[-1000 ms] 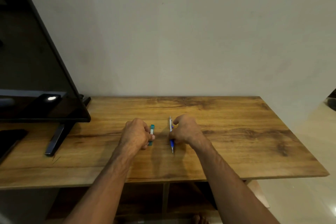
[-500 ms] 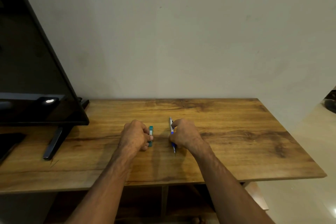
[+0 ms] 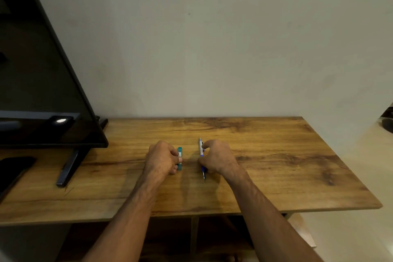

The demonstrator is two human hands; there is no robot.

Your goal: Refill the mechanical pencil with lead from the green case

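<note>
Hands, two of them, rest on the wooden tabletop (image 3: 265,155) with bare forearms reaching in from the near edge. One mechanical pencil (image 3: 201,151) lies on the wood near the middle of the tabletop, its white cap end pointing toward the wall and its metal tip toward the near edge, with a blue grip section between. The right hand (image 3: 217,158) sits just right of the pencil, fingers curled over the barrel and touching it; whether they grip it firmly cannot be told. One green case (image 3: 180,158), small and bearing a pale label, stands just left of the pencil with a strip of bare wood between them. The left hand (image 3: 162,158) is curled nearly closed beside the case, its fingertips pinching the case's left side. One black flat-screen television (image 3: 42,91) stands well left of the pencil on a slanted black foot (image 3: 69,168), and one dark flat object (image 3: 12,166) lies farther left, cut by the frame.
</note>
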